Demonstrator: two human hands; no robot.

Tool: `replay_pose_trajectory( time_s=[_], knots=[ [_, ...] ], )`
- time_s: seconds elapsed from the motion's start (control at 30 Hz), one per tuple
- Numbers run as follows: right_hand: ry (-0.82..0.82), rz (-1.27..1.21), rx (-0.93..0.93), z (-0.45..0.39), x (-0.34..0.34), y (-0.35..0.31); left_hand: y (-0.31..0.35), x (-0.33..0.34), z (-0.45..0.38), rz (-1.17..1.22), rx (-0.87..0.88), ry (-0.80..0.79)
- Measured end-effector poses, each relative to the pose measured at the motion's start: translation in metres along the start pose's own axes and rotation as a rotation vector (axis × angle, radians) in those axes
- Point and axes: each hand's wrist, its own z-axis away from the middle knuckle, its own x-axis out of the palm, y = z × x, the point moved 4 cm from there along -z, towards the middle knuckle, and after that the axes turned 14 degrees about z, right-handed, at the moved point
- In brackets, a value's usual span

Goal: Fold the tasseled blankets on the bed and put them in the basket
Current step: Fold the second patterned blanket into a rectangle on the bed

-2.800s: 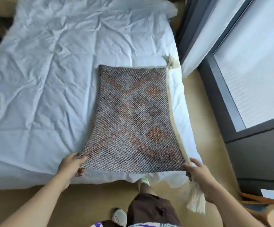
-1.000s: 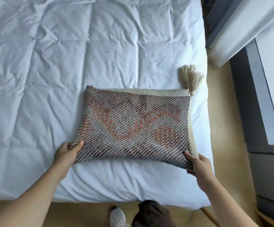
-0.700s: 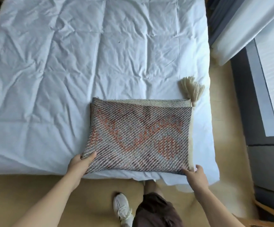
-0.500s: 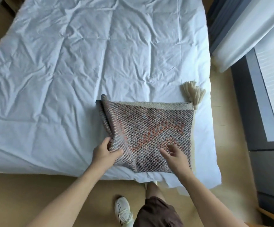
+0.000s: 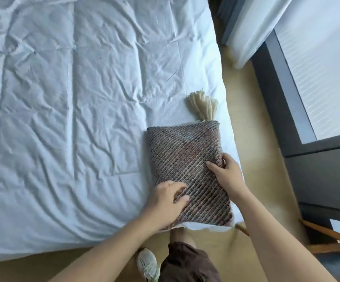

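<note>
A woven grey and rust tasseled blanket (image 5: pixel 185 151) lies folded into a narrow rectangle on the near right corner of the white bed (image 5: pixel 73 119). Its cream tassel (image 5: pixel 203 104) sticks out from the far right corner. My left hand (image 5: pixel 166 206) lies on the blanket's near left edge, its bent fingers and thumb pinching the fabric. My right hand (image 5: pixel 226 174) grips the right edge, fingers curled round it and thumb on top. No basket is in view.
The bed's near edge runs just in front of my legs and shoe (image 5: pixel 147 265). A strip of tan floor (image 5: pixel 252 139) separates the bed from a dark window frame (image 5: pixel 287 98) and white curtain (image 5: pixel 252 27). Wooden bars (image 5: pixel 327 239) show at bottom right.
The blanket was folded in half towards the head of the bed, then its left half was brought over the right. My hands have moved to its near left and right edges.
</note>
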Motion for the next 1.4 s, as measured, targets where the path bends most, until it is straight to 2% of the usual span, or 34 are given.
replay_pose_trajectory(
  time_s=[0.07, 0.13, 0.17, 0.2, 0.23, 0.33, 0.37, 0.4, 0.47, 0.53, 0.6, 0.67, 0.7, 0.8, 0.87, 0.93, 1.03, 1.1, 1.13, 1.2, 1.23, 1.3, 1.33, 1.4],
  knots=[
    [0.08, 0.082, 0.12, -0.002, -0.006, 0.031, 0.001, -0.011, -0.033, -0.102, 0.023, 0.083],
    [0.293, 0.105, 0.208, 0.023, -0.013, 0.058, 0.005, -0.02, -0.072, -0.233, 0.044, 0.123],
    [0.339, 0.08, 0.216, 0.042, -0.011, 0.07, 0.008, -0.025, -0.093, -0.3, 0.044, 0.134],
    [0.276, 0.061, 0.224, 0.06, 0.0, 0.084, 0.012, -0.029, -0.115, -0.368, 0.038, 0.135],
    [0.105, 0.062, 0.246, 0.077, 0.016, 0.094, 0.015, -0.032, -0.138, -0.438, 0.029, 0.122],
    [-0.529, 0.029, 0.36, 0.108, 0.072, 0.12, 0.023, -0.03, -0.202, -0.623, -0.034, 0.005],
    [-0.661, -0.072, 0.423, 0.111, 0.085, 0.121, 0.025, -0.026, -0.218, -0.672, -0.064, -0.061],
    [-0.717, -0.227, 0.49, 0.109, 0.094, 0.12, 0.024, -0.023, -0.233, -0.705, -0.091, -0.128],
    [-0.635, -0.598, 0.654, 0.095, 0.108, 0.123, 0.023, -0.02, -0.252, -0.685, -0.15, -0.228],
    [-0.531, -0.829, 0.705, 0.086, 0.111, 0.118, 0.021, -0.027, -0.259, -0.56, -0.227, -0.266],
    [-0.504, -0.943, 0.662, 0.082, 0.107, 0.109, 0.016, -0.04, -0.254, -0.457, -0.288, -0.264],
    [-0.448, -0.996, 0.568, 0.075, 0.092, 0.098, 0.007, -0.059, -0.242, -0.394, -0.294, -0.197],
    [-0.397, -0.964, 0.488, 0.067, 0.08, 0.089, 0.002, -0.069, -0.233, -0.348, -0.295, -0.141],
    [-0.284, -0.635, 0.251, 0.039, 0.046, 0.046, -0.014, -0.106, -0.194, -0.142, -0.301, 0.078],
    [-0.162, -0.517, 0.206, 0.014, 0.028, 0.021, -0.027, -0.135, -0.16, 0.026, -0.305, 0.284],
    [-0.044, -0.5, 0.194, -0.012, 0.013, 0.0, -0.04, -0.161, -0.119, 0.189, -0.305, 0.49],
    [0.004, -0.474, 0.132, -0.051, 0.006, -0.028, -0.058, -0.174, -0.076, 0.374, -0.298, 0.667],
    [-0.051, -0.353, 0.142, -0.065, 0.019, -0.038, -0.077, -0.166, -0.066, 0.334, -0.376, 0.699],
    [-0.042, -0.211, 0.162, -0.065, 0.028, -0.039, -0.086, -0.159, -0.063, 0.263, -0.447, 0.734],
    [0.18, 0.126, 0.067, -0.054, 0.035, -0.046, -0.09, -0.146, -0.058, 0.076, -0.476, 0.853],
    [0.3, 0.24, -0.097, -0.042, 0.04, -0.055, -0.085, -0.138, -0.059, -0.027, -0.387, 0.865],
    [0.367, 0.477, -0.481, -0.023, 0.063, -0.07, -0.074, -0.114, -0.071, -0.293, -0.123, 0.696],
    [0.317, 0.63, -0.599, -0.025, 0.08, -0.067, -0.073, -0.103, -0.081, -0.419, -0.036, 0.571],
    [0.166, 0.899, -0.617, -0.051, 0.103, -0.051, -0.087, -0.09, -0.104, -0.575, -0.048, 0.376]
  ],
)
